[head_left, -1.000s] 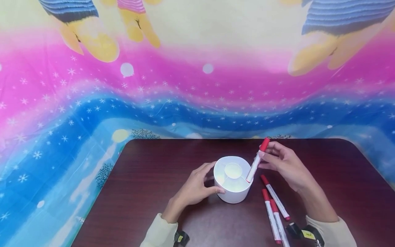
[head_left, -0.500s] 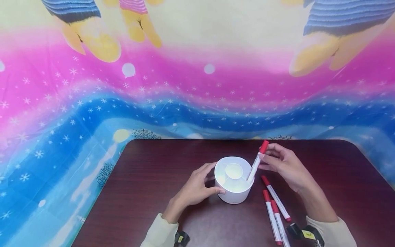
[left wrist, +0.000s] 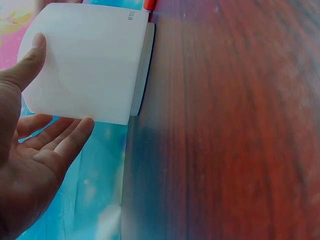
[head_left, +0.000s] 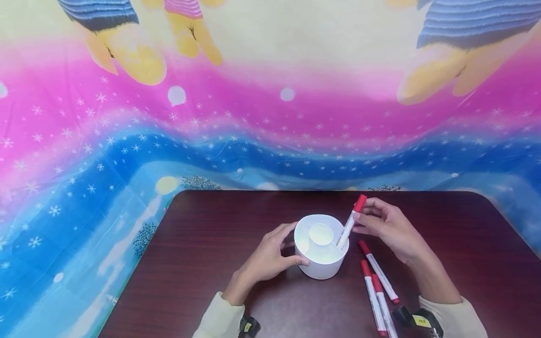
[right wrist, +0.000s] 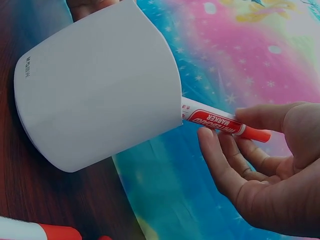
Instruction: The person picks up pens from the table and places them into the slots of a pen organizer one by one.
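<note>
A round white pen holder (head_left: 322, 271), with a central cup and divided outer compartments, stands on the table. My left hand (head_left: 270, 253) holds its left side, thumb on the front wall and fingers round the back. In the left wrist view that thumb (left wrist: 32, 60) lies against the white wall. My right hand (head_left: 393, 230) pinches a red-capped whiteboard marker (head_left: 347, 230) between thumb and fingertips, near the cap. The marker leans to the right, its lower end inside the right-hand compartment. In the right wrist view the holder's wall (right wrist: 100, 90) hides that end.
Three more red-capped markers lie on the dark wooden table (head_left: 203, 234) right of the holder: one farther back (head_left: 379, 272), and two side by side, a left marker (head_left: 374, 300) and a right marker (head_left: 383, 305). A printed cloth (head_left: 253, 117) hangs behind the table.
My right hand has lowered slightly, and the marker has slid deeper into the holder's right compartment. My left hand keeps its hold on the holder.
</note>
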`<state>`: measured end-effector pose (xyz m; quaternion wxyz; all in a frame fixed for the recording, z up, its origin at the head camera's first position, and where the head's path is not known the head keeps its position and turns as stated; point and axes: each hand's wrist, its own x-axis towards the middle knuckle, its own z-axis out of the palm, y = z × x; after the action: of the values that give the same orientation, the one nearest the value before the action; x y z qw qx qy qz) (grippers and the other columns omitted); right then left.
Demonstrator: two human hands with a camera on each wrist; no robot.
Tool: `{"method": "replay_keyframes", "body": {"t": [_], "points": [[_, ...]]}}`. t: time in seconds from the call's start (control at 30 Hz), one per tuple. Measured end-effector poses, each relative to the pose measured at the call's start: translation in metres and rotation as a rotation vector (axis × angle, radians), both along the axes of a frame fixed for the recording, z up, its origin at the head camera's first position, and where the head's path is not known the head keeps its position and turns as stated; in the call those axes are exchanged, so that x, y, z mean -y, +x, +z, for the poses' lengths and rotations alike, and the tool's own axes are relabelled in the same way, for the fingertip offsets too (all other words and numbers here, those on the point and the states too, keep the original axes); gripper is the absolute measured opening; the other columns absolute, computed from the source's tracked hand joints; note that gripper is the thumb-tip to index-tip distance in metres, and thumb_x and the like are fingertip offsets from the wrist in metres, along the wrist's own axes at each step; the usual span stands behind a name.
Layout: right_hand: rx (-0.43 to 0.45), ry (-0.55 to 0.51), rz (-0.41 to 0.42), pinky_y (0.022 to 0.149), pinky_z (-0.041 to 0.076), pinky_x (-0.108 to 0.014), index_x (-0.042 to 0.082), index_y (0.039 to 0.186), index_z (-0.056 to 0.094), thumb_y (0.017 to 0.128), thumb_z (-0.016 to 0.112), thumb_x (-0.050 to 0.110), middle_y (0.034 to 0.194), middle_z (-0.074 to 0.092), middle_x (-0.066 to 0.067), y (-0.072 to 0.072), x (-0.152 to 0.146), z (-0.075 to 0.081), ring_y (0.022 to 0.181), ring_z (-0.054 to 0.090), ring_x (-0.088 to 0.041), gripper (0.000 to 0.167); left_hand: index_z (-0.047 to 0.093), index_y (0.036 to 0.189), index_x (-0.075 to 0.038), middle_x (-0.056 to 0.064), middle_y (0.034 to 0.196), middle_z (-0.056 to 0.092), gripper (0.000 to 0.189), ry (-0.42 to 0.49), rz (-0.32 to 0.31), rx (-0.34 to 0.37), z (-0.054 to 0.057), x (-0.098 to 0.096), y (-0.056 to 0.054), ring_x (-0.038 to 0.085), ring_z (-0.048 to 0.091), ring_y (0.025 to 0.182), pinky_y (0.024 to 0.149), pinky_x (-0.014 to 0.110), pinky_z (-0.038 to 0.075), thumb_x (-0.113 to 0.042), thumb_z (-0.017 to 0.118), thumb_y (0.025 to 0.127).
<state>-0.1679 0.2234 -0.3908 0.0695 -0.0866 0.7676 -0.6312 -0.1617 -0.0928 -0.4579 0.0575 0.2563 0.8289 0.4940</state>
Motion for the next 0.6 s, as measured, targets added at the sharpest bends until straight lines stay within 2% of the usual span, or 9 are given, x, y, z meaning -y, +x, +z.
{"method": "replay_keyframes", "body": {"t": [0.27,0.6], "points": [[-0.025,0.011,-0.003,0.087,0.067,-0.030,-0.009,0.133,0.053,0.106,0.069,0.012,0.113,0.067,-0.004,-0.0007,0.0019,-0.0038,0.099,0.075,-0.009,0.038,0.046,0.163,-0.026,-0.004,0.152,0.058,0.094,-0.003,0.007,0.015,-0.0002,-0.0010,0.0002,0.014,0.061,0.140,0.109,0.021,0.054,-0.032,0.095,0.083],[-0.038,-0.011,0.012,0.085,0.067,-0.028,-0.010,0.132,0.056,0.104,0.070,0.009,0.112,0.068,-0.006,-0.0018,0.0062,-0.0061,0.098,0.075,-0.009,0.036,0.046,0.163,-0.025,-0.001,0.152,0.059,0.094,-0.003,0.008,0.005,-0.0012,-0.0004,0.0003,0.017,0.062,0.139,0.109,0.024,0.055,-0.035,0.094,0.083]]}}
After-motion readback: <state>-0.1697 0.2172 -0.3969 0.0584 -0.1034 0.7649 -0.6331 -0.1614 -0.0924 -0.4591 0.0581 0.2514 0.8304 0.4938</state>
